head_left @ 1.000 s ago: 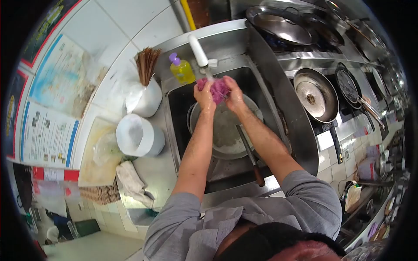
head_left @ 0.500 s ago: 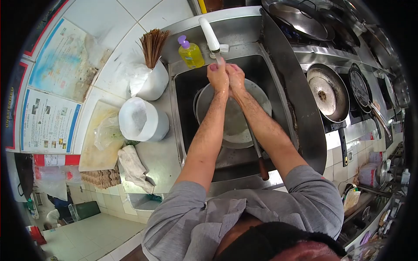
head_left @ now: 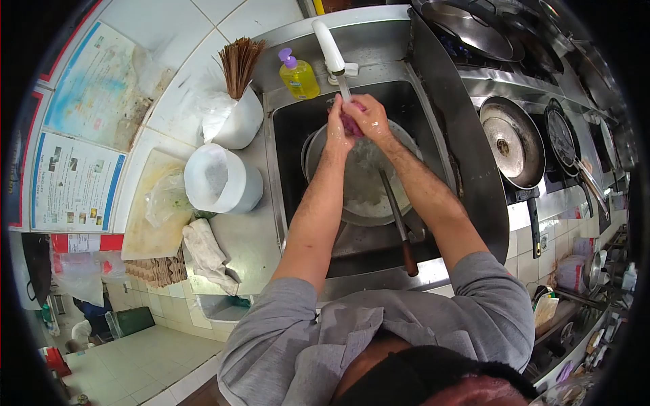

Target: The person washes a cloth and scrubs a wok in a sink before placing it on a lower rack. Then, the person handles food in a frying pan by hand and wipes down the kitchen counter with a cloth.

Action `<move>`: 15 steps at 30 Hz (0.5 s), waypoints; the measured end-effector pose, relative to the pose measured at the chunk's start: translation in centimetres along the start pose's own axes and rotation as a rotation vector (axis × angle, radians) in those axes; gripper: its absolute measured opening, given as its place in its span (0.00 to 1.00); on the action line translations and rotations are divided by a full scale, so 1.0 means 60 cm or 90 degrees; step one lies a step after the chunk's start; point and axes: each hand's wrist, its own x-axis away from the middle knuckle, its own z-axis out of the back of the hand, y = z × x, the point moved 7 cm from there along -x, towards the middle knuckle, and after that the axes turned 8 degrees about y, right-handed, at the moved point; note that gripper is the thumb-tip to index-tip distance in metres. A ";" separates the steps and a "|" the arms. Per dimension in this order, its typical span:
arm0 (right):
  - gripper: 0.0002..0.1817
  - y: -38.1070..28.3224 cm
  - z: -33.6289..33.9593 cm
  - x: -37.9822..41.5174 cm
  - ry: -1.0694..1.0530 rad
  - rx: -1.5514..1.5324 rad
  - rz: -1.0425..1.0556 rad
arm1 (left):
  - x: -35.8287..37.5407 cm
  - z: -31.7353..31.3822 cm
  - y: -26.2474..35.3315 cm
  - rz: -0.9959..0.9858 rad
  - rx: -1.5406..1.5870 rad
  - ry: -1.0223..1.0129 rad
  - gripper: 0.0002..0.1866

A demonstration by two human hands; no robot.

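Under the tap [head_left: 328, 49], water streams onto my two wet hands. My left hand [head_left: 338, 128] is closed against one side of a small pink-purple thing [head_left: 351, 124]. My right hand [head_left: 370, 118] curls over its other side; its kind is hard to make out, since fingers cover much of it. Below them in the sink [head_left: 288, 135] stands a wide metal pan [head_left: 365, 210] with cloudy water in it. A long metal utensil with a wooden handle [head_left: 409, 259] leans across the pan's rim, its far end hidden in the water.
Left of the basin stand a yellow soap bottle [head_left: 299, 80], a white container with a stick brush [head_left: 240, 64], a white bucket [head_left: 233, 183] and a crumpled cloth [head_left: 205, 254]. To the right, a frying pan [head_left: 512, 145] sits on the stove beyond the metal splash wall [head_left: 467, 135].
My hands have come slightly lower and turned, with the right one now over the pink-purple thing, which shows more. Water runs down into the pan and stirs its surface.
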 end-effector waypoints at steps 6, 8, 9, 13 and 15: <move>0.19 0.088 -0.015 0.032 0.138 -0.648 -0.490 | 0.009 -0.027 0.042 -0.239 -0.175 0.012 0.13; 0.21 0.102 -0.030 0.029 0.074 -0.779 -0.572 | 0.031 -0.035 0.038 -0.358 -0.239 0.000 0.13; 0.24 0.086 -0.043 0.030 0.005 -0.907 -0.653 | 0.046 -0.046 0.040 -0.474 -0.302 -0.011 0.14; 0.29 0.032 -0.052 0.031 -0.176 -1.052 -0.592 | 0.104 -0.084 0.042 -0.886 -0.705 0.127 0.15; 0.27 0.055 -0.084 0.017 -0.159 -1.031 -0.597 | 0.101 -0.091 0.053 -0.885 -0.757 0.177 0.16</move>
